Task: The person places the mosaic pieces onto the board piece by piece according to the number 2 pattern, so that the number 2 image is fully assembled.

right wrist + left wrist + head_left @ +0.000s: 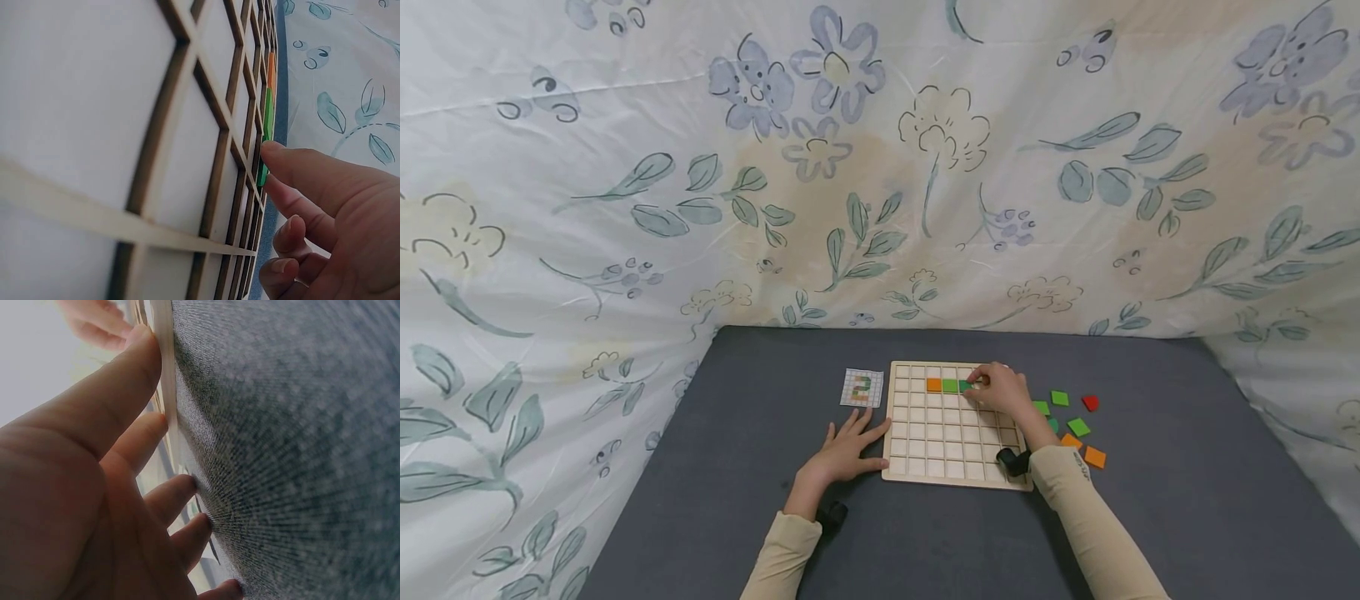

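Note:
A wooden grid board lies on the dark table. In its far row sit an orange tile and a light green tile, side by side. Just right of them, my right hand pinches a darker green tile between thumb and index finger, at the cell beside the light green one. The other fingers of that hand are curled in the right wrist view. With fingers spread, my left hand touches the board's left edge; in the left wrist view its thumb lies against the board's side.
A small card with a coloured figure on a grid lies left of the board. On the right are several loose tiles, among them a red one, a green one and an orange one. Floral cloth hangs behind the table.

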The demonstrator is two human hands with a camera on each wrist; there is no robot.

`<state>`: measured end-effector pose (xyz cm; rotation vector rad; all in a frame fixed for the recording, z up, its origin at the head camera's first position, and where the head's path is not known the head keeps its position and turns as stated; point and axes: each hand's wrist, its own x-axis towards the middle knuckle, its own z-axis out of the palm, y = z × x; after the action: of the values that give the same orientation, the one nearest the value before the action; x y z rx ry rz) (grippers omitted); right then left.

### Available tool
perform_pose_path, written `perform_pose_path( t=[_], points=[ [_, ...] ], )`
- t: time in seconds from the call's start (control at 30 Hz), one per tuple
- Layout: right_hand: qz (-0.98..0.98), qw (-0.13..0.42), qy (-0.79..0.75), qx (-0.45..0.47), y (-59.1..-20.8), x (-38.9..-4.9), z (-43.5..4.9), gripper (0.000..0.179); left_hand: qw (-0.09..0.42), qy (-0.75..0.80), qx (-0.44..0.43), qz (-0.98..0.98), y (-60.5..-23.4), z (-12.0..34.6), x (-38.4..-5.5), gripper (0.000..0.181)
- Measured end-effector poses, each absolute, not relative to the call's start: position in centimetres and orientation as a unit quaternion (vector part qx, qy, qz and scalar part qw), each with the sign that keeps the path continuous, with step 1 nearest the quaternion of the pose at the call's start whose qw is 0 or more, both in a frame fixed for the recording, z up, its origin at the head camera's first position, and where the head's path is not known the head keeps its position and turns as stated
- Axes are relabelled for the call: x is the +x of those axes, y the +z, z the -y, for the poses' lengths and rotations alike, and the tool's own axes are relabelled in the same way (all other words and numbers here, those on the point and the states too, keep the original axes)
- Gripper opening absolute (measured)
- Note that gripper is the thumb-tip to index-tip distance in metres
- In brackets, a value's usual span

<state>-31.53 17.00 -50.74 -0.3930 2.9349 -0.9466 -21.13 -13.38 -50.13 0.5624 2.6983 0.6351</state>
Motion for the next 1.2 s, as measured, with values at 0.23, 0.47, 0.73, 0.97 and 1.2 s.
perform_pose_path(
  t=[0.23,0.47,0.73,0.97,1.2],
  points=[
    [-0.94,0.012,-0.313,-0.131,-50.6,-31.2,-17.2,0.021,0.142,0.261,0.214,-0.931,-51.4,14.0,-21.4,0.071],
    [-0.946,0.006,-0.299,-0.125,-50.7,-31.0,-17.5,0.022,0.154,0.232,0.197,-0.94,-50.3,13.5,-21.2,0.069],
    [-0.942,0.003,-0.313,-0.125,-50.3,-30.5,-18.1,0.021,0.154,0.227,0.194,-0.942,-50.0,13.4,-21.0,0.068],
    [-0.943,0.008,-0.311,-0.113,-50.3,-30.5,-19.1,0.023,0.155,0.227,0.192,-0.942,-50.0,13.3,-21.0,0.068],
    [-0.937,-0.008,-0.326,-0.126,-50.4,-30.3,-20.5,0.023,0.156,0.23,0.187,-0.942,-50.1,13.3,-21.0,0.068]
  ],
)
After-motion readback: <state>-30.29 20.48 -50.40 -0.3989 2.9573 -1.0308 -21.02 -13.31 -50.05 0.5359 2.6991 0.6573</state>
